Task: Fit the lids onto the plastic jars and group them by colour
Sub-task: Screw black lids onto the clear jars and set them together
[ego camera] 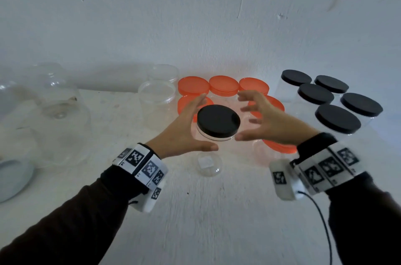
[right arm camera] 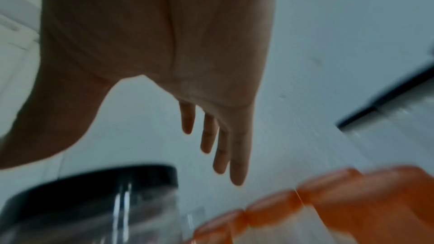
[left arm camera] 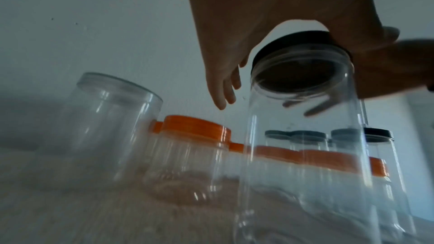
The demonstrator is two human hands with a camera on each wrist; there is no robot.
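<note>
Fingers (ego camera: pixel 195 103) flank black-lidded jar (ego camera: pixel 218 121), apparently untouching.

Your left hand (ego camera: pixel 184 128) is held out flat, fingers straight and together, thumb spread below. Your right hand (ego camera: pixel 267 121) faces it, fingers spread and loosely bent. Both forearms reach forward in dark sleeves, wrists banded.
</note>
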